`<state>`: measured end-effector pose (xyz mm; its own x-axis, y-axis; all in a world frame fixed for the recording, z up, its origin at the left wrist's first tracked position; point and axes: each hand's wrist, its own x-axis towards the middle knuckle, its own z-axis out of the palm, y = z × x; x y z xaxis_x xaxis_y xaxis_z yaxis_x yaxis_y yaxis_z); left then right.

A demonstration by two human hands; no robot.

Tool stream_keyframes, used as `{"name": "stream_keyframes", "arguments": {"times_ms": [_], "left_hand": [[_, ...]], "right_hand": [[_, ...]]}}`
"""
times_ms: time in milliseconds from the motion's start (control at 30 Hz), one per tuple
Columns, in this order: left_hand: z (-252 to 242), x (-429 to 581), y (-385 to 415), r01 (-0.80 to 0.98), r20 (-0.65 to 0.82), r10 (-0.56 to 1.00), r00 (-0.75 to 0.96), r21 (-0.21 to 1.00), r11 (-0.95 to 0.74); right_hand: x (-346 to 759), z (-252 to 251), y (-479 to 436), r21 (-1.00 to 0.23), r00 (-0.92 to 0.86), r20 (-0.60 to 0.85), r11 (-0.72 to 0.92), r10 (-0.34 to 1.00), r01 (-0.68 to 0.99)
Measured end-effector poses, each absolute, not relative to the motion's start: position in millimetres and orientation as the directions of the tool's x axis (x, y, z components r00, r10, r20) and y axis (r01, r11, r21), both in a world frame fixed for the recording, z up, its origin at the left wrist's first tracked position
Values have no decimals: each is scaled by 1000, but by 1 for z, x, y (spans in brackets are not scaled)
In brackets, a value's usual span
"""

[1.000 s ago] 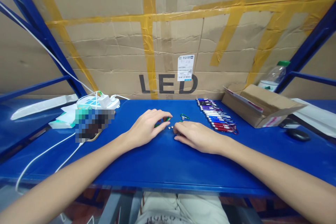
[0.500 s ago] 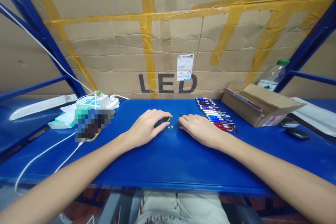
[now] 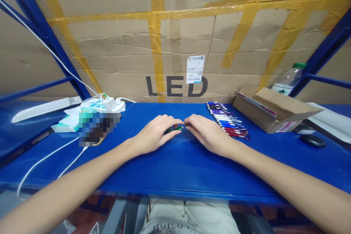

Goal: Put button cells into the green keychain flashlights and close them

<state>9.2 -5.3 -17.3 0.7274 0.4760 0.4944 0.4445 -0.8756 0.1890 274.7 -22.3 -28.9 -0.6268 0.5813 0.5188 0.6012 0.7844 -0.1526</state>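
Observation:
My left hand [image 3: 157,133] is closed around a small green keychain flashlight [image 3: 175,128], which shows between thumb and fingers above the blue table. Close to its right, my right hand [image 3: 207,131] is pinched, its fingertips at the flashlight's end. Whatever lies between those fingertips is too small and hidden to name. Beside the right hand lies a row of keychain flashlights [image 3: 226,119] with carabiner clips, in purple, black, silver, blue and red.
An open cardboard box [image 3: 276,111] stands at the right, near a black mouse [image 3: 312,140] and a plastic bottle [image 3: 287,78]. At the left are a power strip [image 3: 117,106], a blurred-out phone [image 3: 100,129] and white cables. A large taped carton [image 3: 120,55] backs the table [image 3: 175,168].
My right hand has moved left and its fingertips now meet the end of the flashlight. Two small gold pieces seen on the table between the hands are no longer plainly visible.

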Motion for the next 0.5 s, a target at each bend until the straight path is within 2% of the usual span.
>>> {"name": "stream_keyframes", "arguments": {"times_ms": [233, 500], "left_hand": [[-16, 9, -4, 427, 543, 445, 712, 167, -889], [-19, 8, -2, 422, 520, 445, 729, 170, -890]], "right_hand": [[270, -23, -26, -239, -561, 640, 830, 525, 504], [270, -26, -25, -220, -631, 609, 867, 481, 448]]}}
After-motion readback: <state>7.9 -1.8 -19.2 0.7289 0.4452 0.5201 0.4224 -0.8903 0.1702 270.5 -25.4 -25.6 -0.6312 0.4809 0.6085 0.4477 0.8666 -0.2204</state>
